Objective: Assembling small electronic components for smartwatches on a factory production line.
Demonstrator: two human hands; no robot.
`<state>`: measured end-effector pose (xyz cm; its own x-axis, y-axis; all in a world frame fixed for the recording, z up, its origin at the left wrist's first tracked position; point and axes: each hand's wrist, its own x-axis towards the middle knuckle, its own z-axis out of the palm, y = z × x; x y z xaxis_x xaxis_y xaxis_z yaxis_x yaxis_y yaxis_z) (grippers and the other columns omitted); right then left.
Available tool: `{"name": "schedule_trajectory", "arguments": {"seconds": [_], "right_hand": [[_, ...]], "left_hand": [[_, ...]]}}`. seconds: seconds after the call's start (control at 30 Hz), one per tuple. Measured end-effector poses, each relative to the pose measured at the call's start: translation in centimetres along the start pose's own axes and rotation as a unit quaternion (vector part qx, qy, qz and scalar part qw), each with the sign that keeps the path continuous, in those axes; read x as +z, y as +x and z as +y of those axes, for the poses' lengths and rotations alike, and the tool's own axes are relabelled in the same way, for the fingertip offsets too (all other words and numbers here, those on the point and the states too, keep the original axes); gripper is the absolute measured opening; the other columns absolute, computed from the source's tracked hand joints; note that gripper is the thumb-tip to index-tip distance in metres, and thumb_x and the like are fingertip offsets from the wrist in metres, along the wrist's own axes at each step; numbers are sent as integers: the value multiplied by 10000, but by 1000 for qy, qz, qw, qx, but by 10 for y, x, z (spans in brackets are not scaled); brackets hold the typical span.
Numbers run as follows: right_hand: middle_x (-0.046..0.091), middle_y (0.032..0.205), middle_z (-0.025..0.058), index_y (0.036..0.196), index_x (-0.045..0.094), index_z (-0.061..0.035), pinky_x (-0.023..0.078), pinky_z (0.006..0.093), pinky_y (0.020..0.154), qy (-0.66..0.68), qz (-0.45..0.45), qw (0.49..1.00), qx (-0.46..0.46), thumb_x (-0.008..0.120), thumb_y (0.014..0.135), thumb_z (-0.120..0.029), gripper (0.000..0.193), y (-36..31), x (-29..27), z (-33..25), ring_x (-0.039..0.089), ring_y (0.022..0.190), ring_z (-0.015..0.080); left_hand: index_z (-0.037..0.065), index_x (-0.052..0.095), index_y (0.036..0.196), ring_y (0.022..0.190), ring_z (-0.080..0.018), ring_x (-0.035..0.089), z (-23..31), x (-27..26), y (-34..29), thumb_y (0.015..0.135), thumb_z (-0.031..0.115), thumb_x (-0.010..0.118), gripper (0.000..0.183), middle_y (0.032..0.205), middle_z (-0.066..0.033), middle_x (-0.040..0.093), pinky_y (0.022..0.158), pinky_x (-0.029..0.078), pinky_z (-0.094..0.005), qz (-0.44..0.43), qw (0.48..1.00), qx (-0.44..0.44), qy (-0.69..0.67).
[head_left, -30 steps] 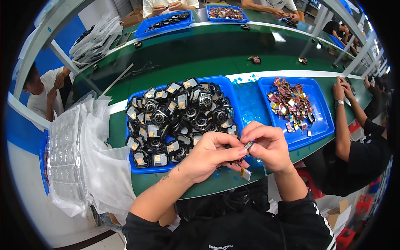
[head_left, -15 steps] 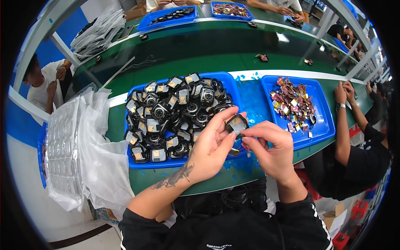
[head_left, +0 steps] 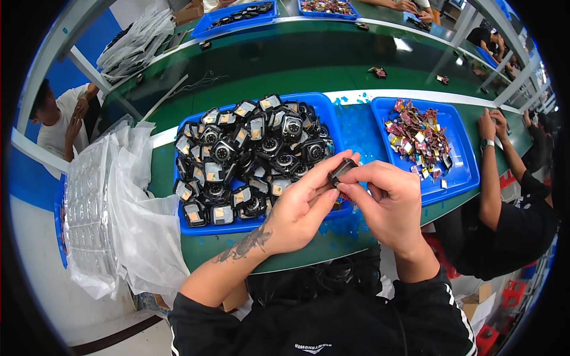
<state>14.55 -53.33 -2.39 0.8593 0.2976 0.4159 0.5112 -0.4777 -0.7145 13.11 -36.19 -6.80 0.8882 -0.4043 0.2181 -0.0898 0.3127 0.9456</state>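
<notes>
A black watch case (head_left: pixel 341 171) is tipped on its edge between my two hands, above the gap between two blue trays. My left hand (head_left: pixel 297 215), palm up, supports it with fingers and thumb. The thumb and bent fingers of my right hand (head_left: pixel 389 199) pinch its near side. Small reddish bits show below the hands, partly hidden, and I cannot make out whether they hang from the case. Many similar watch cases (head_left: pixel 269 145) lie heaped in the left blue tray (head_left: pixel 330 108). Small red, yellow and silver electronic parts (head_left: pixel 418 139) are piled in the right blue tray (head_left: pixel 463 169).
Beyond the trays runs a green conveyor belt (head_left: pixel 285 65) carrying scattered small parts. Plastic-wrapped clear trays (head_left: pixel 89 219) stand at the left. A co-worker's arms (head_left: pixel 490 160) are at the right; other people sit across the belt and at far left. Metal posts frame the bench.
The watch case has turned from its open face showing upward onto its edge. My right fingers have shifted closer around it. A small metallic piece seen below it is now out of sight.
</notes>
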Motion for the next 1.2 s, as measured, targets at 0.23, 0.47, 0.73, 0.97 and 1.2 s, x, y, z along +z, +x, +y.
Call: {"name": "schedule_trajectory", "arguments": {"seconds": [0.23, 0.47, 0.73, 0.97, 1.2], "right_hand": [[651, 692, 96, 723, 624, -1, 503, 301, 575, 37, 5, 999, -7, 749, 715, 21, 127, 2, 1, 1, 639, 607, 197], [456, 685, 34, 658, 463, -43, 479, 264, 615, 87, 26, 996, 7, 784, 676, -18, 323, 6, 6, 18, 425, 612, 125], [640, 920, 55, 989, 604, 14, 527, 217, 724, 329, -1, 932, 155, 721, 821, 1, 205, -14, 7, 26, 623, 848, 107], [670, 864, 76, 976, 629, 71, 531, 215, 722, 380, 9, 914, 140, 673, 863, 37, 126, -18, 3, 24, 644, 810, 108], [611, 977, 87, 967, 594, 41, 504, 255, 813, 435, -69, 888, 133, 651, 886, -3, 108, -19, -1, 33, 586, 914, 118]], "left_hand": [[-46, 249, 1475, 1344, -225, 415, -1, -3, -3, 975, -37, 384, 518, 1490, -180, 373, 1096, 362, -336, -27, 999, -6, 30], [-30, 301, 1455, 1277, -188, 472, 0, -3, -5, 974, -42, 360, 485, 1394, -145, 462, 1055, 376, -305, -35, 995, -31, 85], [4, 385, 1331, 1264, -276, 510, -4, -1, 4, 963, -23, 407, 370, 1405, -265, 441, 1058, 417, -390, 89, 992, 85, -35], [10, 671, 1151, 1128, -306, 625, 12, -2, 2, 799, -117, 640, 375, 1284, -218, 570, 900, 539, -341, 44, 905, 160, 392], [-6, 710, 1030, 970, -271, 693, 7, -9, 2, 759, -70, 719, 279, 1168, -200, 644, 830, 572, -292, 45, 830, 252, 496]]}}
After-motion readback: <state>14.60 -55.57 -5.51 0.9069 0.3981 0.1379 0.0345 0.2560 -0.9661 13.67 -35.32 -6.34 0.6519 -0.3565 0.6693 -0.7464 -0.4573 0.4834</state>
